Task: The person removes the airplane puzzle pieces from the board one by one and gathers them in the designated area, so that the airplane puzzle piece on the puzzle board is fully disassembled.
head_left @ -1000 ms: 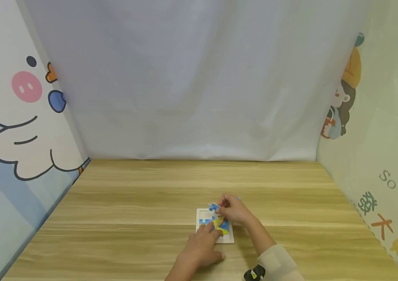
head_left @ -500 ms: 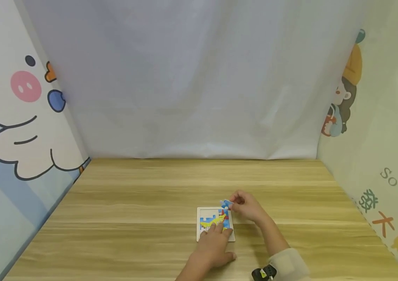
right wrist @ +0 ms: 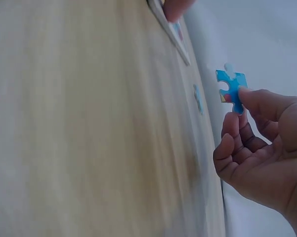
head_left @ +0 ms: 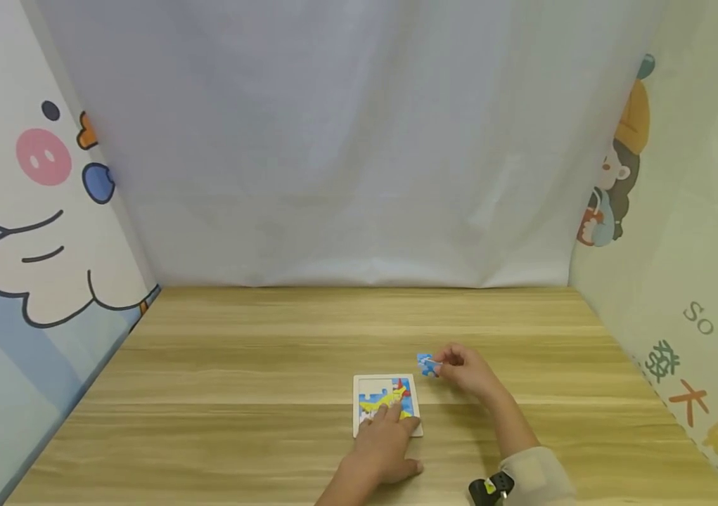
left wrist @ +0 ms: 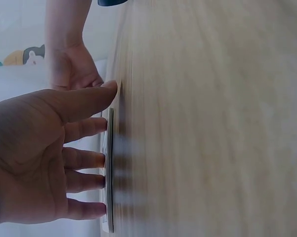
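My right hand (head_left: 469, 372) pinches a blue jigsaw piece (right wrist: 232, 88) between thumb and fingers, up off the table to the right of the puzzle tray. Another blue jigsaw piece (right wrist: 198, 99) lies on the table close to it; in the head view the two overlap. The white-rimmed puzzle tray (head_left: 356, 404) holds fitted pieces with a yellow, red and blue picture (head_left: 404, 388); its upper left part shows bare board. My left hand (head_left: 387, 443) lies over the tray's lower part with fingers extended, fingertips pressing it, thumb out to the side. The pieces beneath those fingers are hidden.
The wood-grain table (head_left: 238, 386) stretches around the tray. A pale curtain (head_left: 359, 154) hangs behind it, and printed panels stand at left and right. A black device (head_left: 491, 487) is worn on the right wrist beside a light sleeve (head_left: 536, 474).
My right hand has moved right, away from the tray's top edge, with the blue jigsaw piece, to beside the loose piece. My left hand stays on the tray, shifted slightly right in view.
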Action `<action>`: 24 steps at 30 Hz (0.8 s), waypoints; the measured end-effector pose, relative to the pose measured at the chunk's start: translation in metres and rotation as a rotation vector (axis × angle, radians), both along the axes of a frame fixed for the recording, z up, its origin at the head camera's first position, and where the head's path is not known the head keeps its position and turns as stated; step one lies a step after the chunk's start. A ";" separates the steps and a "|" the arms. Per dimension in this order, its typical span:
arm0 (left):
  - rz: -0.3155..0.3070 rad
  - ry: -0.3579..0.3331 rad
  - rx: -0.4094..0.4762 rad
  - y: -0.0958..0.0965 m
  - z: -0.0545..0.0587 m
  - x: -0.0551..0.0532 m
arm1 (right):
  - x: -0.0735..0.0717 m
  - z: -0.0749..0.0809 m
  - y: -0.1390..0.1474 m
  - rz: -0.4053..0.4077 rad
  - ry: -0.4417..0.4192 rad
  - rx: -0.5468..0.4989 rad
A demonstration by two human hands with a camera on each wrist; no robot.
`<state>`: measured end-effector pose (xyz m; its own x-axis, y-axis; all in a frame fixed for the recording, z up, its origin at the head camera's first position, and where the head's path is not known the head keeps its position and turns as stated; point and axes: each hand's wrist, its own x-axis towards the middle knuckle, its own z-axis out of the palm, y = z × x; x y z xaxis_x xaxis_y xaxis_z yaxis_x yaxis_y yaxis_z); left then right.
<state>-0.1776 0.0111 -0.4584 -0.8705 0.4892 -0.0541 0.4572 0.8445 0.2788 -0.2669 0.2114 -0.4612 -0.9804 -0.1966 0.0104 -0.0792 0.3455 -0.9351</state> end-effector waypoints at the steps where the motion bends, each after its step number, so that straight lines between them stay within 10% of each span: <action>1: 0.001 -0.005 0.003 0.000 0.001 0.000 | -0.001 0.000 0.003 -0.009 -0.003 0.008; 24: -0.009 -0.027 0.001 -0.006 0.001 0.003 | -0.025 -0.005 0.040 -0.066 -0.075 0.088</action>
<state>-0.1748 0.0051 -0.4571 -0.8643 0.4970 -0.0765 0.4572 0.8400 0.2922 -0.2918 0.2513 -0.4662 -0.9886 -0.1290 -0.0776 0.0150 0.4287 -0.9033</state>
